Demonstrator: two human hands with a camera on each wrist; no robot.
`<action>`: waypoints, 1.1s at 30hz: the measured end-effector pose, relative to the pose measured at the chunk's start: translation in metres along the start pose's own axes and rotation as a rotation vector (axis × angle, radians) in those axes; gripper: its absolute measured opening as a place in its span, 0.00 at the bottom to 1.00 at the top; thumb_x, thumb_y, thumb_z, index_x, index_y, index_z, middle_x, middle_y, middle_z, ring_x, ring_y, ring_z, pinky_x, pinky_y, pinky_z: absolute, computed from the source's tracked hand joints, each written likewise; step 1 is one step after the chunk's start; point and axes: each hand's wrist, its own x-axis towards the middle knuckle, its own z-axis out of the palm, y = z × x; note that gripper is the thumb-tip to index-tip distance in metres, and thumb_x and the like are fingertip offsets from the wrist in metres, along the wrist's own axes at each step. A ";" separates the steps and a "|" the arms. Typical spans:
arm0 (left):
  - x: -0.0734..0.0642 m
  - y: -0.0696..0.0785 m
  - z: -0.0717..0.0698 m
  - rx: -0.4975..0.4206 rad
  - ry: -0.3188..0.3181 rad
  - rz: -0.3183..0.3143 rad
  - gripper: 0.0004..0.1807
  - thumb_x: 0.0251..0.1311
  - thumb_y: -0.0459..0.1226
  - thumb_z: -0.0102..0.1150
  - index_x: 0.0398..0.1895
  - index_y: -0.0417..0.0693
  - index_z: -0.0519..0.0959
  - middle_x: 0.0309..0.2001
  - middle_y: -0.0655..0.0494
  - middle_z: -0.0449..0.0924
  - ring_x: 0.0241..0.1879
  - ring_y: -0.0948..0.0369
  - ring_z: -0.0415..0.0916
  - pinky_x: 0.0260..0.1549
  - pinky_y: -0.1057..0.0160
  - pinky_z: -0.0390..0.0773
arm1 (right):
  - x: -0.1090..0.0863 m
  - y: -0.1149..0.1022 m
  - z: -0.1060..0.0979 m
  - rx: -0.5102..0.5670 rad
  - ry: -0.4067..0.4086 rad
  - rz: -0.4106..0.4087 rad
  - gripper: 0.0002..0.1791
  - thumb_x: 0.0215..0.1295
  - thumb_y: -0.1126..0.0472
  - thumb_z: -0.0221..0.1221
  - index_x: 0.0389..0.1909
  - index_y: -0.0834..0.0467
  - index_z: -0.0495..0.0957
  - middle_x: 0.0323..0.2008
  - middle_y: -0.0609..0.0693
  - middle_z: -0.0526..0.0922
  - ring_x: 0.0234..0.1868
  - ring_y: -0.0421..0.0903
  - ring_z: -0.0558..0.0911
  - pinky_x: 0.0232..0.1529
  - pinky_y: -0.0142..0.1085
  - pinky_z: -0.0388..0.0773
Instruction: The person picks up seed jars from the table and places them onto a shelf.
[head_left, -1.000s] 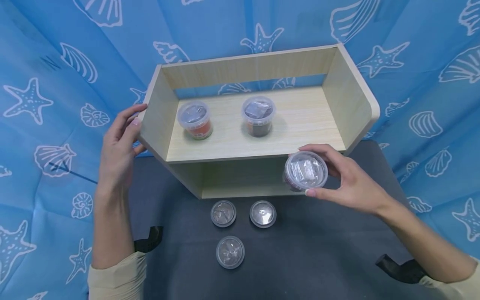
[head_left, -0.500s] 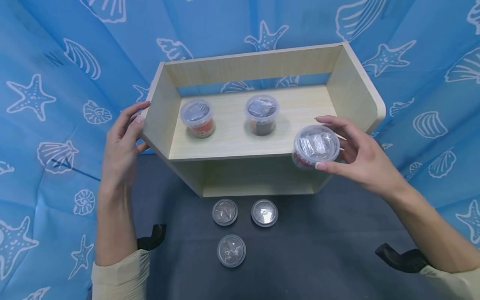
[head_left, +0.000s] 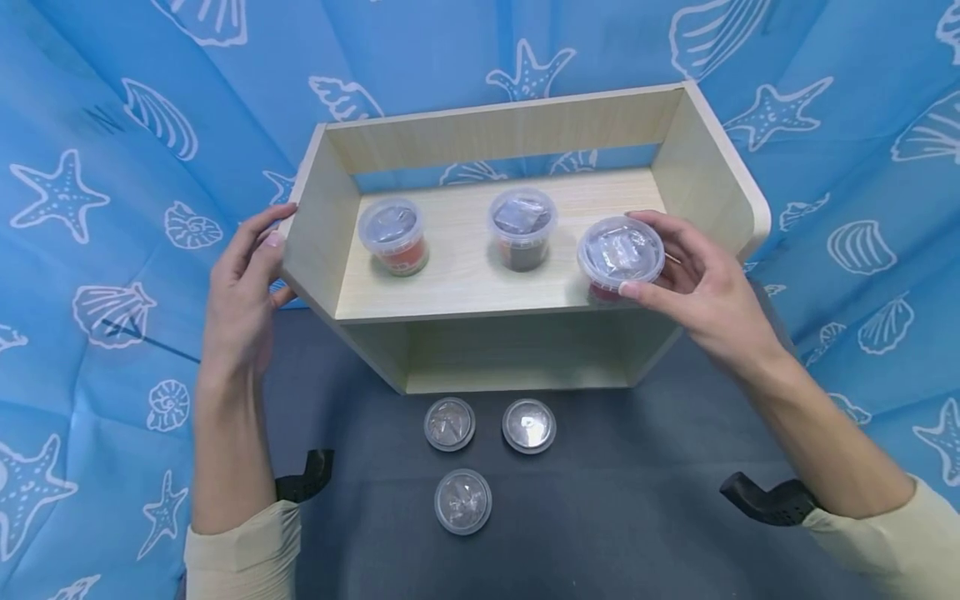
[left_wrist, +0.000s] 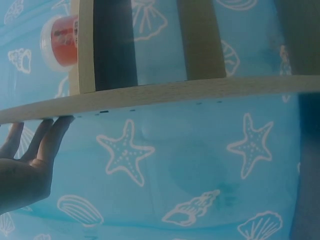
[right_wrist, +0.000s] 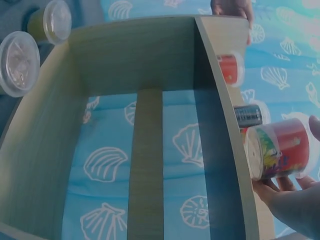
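Note:
My right hand (head_left: pixel 712 279) grips a clear-lidded plastic tub (head_left: pixel 621 250) with red contents, thumb in front and fingers at the back. The tub is over the front right of the upper board (head_left: pixel 457 292) of a pale wooden shelf. In the right wrist view the held tub (right_wrist: pixel 282 150) shows a printed label, its base close to the board; contact cannot be told. An orange-red tub (head_left: pixel 393 237) and a dark tub (head_left: pixel 522 229) stand on that board. My left hand (head_left: pixel 240 292) rests fingertips against the shelf's left side panel (head_left: pixel 318 233), as the left wrist view shows too.
Below the shelf's front, several lidded tubs stand on the dark table (head_left: pixel 600 517): one at left (head_left: pixel 450 424), one at right (head_left: pixel 528 426), one nearer (head_left: pixel 462 502). The right side panel (head_left: pixel 705 167) rises beside my right hand. A blue shell-print curtain (head_left: pixel 75 275) hangs behind.
My right hand has carried the tub from in front of the shelf up and back over the right part of the upper board. The left hand stays at the side panel.

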 end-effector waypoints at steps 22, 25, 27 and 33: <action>0.000 -0.002 0.000 0.016 0.001 -0.004 0.22 0.73 0.47 0.52 0.67 0.55 0.74 0.65 0.47 0.68 0.58 0.48 0.70 0.46 0.57 0.75 | 0.021 0.013 0.008 -0.160 0.139 0.041 0.34 0.67 0.69 0.60 0.73 0.64 0.61 0.69 0.63 0.66 0.70 0.48 0.65 0.67 0.29 0.62; 0.001 -0.001 0.001 0.021 0.000 -0.005 0.22 0.73 0.47 0.52 0.67 0.55 0.74 0.66 0.48 0.67 0.58 0.48 0.69 0.46 0.55 0.74 | 0.023 0.013 0.007 -0.157 0.137 0.049 0.34 0.69 0.70 0.59 0.74 0.64 0.59 0.71 0.64 0.63 0.72 0.49 0.63 0.68 0.30 0.60; 0.001 -0.001 0.001 0.033 -0.002 -0.005 0.22 0.73 0.47 0.51 0.67 0.56 0.73 0.67 0.49 0.66 0.59 0.48 0.69 0.47 0.54 0.73 | 0.025 0.012 0.007 -0.169 0.134 0.058 0.35 0.70 0.69 0.58 0.75 0.64 0.57 0.72 0.64 0.62 0.73 0.49 0.61 0.69 0.30 0.59; 0.000 0.000 0.000 0.046 -0.001 -0.007 0.22 0.73 0.48 0.51 0.67 0.56 0.73 0.67 0.51 0.66 0.58 0.50 0.69 0.47 0.54 0.72 | 0.028 0.011 0.007 -0.196 0.123 0.081 0.35 0.71 0.68 0.57 0.76 0.63 0.55 0.74 0.62 0.59 0.75 0.49 0.59 0.70 0.31 0.57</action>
